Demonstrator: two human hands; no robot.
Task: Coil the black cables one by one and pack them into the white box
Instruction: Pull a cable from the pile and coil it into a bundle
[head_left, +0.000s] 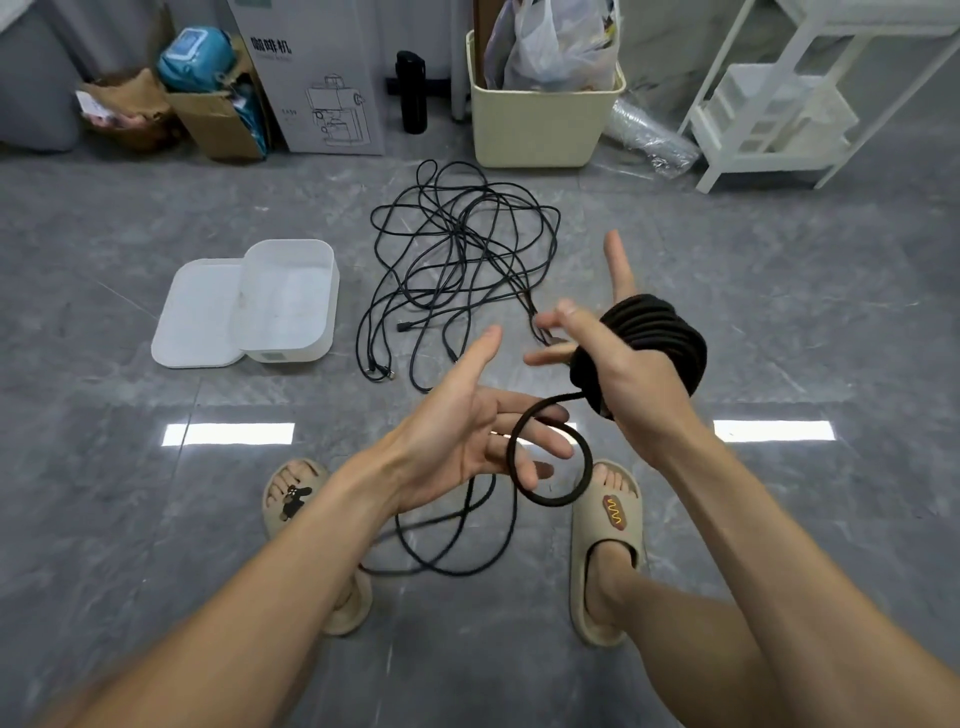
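Winding a black cable (550, 457) round the right hand (623, 374) above a grey tiled floor (130, 467).

Coils wrap that hand, its index finger straight; the left hand (467, 431) is spread, one loop hanging over its fingers. More black cables (457, 249) lie tangled at twelve o'clock, the white box (288, 301), uncovered, at ten o'clock.

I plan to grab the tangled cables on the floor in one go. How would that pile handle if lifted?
The tangled cables look thin and floppy, so they would likely droop and trail. Their loops cross many times, so several may lift together. The plug ends would probably dangle and swing.
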